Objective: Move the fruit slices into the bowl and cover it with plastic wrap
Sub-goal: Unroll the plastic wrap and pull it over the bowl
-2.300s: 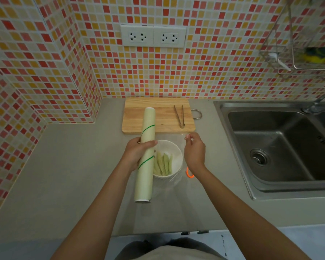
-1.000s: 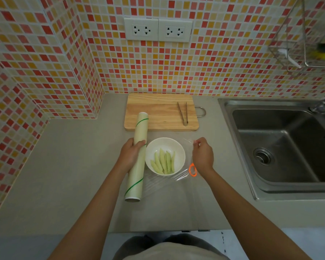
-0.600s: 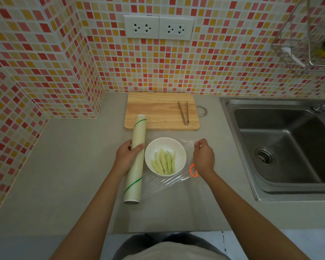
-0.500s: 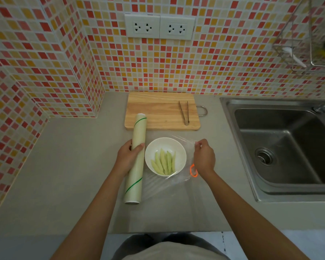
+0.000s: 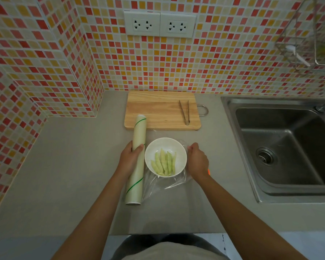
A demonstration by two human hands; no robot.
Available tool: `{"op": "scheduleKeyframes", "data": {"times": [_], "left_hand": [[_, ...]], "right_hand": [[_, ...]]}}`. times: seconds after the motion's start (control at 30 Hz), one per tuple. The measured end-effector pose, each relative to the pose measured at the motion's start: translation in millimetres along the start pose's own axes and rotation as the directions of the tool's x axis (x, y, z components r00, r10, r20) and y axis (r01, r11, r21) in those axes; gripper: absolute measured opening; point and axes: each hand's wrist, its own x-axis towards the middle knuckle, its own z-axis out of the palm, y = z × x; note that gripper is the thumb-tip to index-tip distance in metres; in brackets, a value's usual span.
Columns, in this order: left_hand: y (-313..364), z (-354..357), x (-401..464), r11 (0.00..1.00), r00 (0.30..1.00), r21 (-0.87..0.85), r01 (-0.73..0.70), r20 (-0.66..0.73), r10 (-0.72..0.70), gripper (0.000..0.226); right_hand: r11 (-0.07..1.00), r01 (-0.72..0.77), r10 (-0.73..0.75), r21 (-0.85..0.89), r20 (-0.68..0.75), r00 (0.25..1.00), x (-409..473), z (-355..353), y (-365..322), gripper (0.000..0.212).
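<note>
A white bowl (image 5: 178, 147) holding several pale green fruit slices (image 5: 164, 161) stands on the grey counter in front of the chopping board. My left hand (image 5: 130, 159) grips the roll of plastic wrap (image 5: 137, 162), which lies just left of the bowl and runs front to back. A clear sheet of wrap (image 5: 169, 182) stretches from the roll across the bowl. My right hand (image 5: 197, 161) pinches the sheet's free edge at the bowl's right rim. The film shows mostly as wrinkles near the bowl's front.
A wooden chopping board (image 5: 158, 109) with metal tongs (image 5: 185, 114) lies behind the bowl. The steel sink (image 5: 281, 147) fills the right side. A small orange thing (image 5: 208, 172) peeks out beside my right wrist. Tiled walls close the back and left.
My left hand has drawn the roll from over the bowl to its left side, pulling film out across the bowl. My right hand has come down closer to the bowl's right rim with the film's edge.
</note>
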Motion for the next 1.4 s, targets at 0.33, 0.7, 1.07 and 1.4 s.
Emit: {"op": "scheduleKeyframes", "data": {"times": [0.33,0.7,1.07,1.4], "left_hand": [[0.5,2.7,-0.3,1.0,1.0,-0.019,0.011,-0.02,-0.012,0.032],[2.1,1.6,0.7,1.0,1.0,-0.018,0.013,-0.007,-0.013,0.033],[1.8,2.4,2.4,1.0,1.0,-0.025,0.02,-0.006,-0.02,0.036],[0.4,6.3,3.0,0.999,0.999,-0.003,0.033,-0.022,-0.033,0.034]], "right_hand": [[0.974,0.199,-0.194,0.109,-0.059,0.979,-7.6,-4.3,-0.9,0.011],[0.921,0.091,-0.13,0.379,0.079,0.988,7.4,-2.3,2.6,0.017],[0.549,-0.086,0.126,0.831,0.02,0.992,-0.9,-13.6,-27.7,0.025],[0.446,-0.236,-0.053,0.864,0.289,0.956,-9.5,-7.2,-30.6,0.033]]}}
